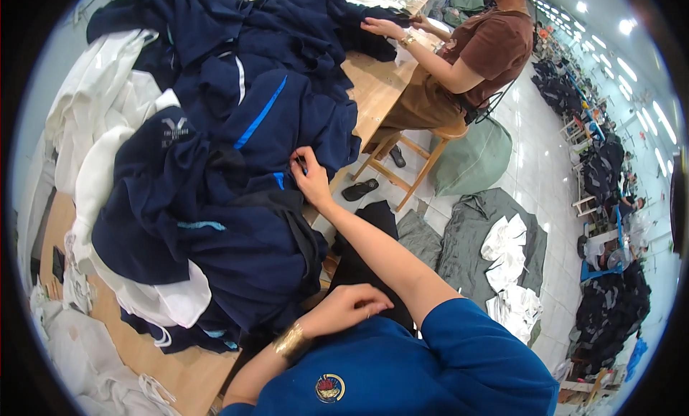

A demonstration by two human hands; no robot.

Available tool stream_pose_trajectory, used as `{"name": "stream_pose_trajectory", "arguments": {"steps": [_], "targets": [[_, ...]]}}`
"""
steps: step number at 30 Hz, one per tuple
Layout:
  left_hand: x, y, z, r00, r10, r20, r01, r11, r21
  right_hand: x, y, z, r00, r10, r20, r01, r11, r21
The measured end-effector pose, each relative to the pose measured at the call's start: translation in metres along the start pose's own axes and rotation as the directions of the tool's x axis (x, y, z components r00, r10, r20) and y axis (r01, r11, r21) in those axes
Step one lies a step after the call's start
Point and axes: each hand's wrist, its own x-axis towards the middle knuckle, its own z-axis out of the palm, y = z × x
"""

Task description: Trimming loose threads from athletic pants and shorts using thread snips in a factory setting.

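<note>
A heap of navy garments covers the wooden table in front of me. Among them, a navy garment with a light blue strip and a pale print lies nearest to me. At the heap's right edge my right hand has its fingers curled and pinched on dark navy cloth, beside a bright blue strip. My left hand, with a gold band at the wrist, is held close to my blue shirt, apart from the heap. Its fingers are bent and pressed together; whatever they hold is too small to make out.
White garments hang along the heap's left side. Beyond the table, a co-worker handles dark cloth, seated on a wooden stool. A green sack, a sandal and white cloth on a grey sheet lie on the floor.
</note>
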Motion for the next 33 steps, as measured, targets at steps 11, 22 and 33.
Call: {"name": "stream_pose_trajectory", "arguments": {"steps": [11,22,33], "targets": [[0.029,-0.226,0.013,0.675,-0.201,-0.710,-0.055,0.946,-0.320,0.008,-0.002,-0.002,0.999,-0.041,-0.018,0.040,0.998,-0.056],[0.025,-0.268,-0.040,0.805,-0.208,-0.556,0.010,0.941,-0.338,0.005,-0.007,-0.001,0.999,0.000,-0.050,-0.002,0.999,-0.052],[0.038,-0.283,-0.069,0.876,-0.151,-0.458,0.056,0.975,-0.214,0.008,-0.002,-0.011,1.000,-0.004,-0.014,0.002,0.994,-0.105]]}}
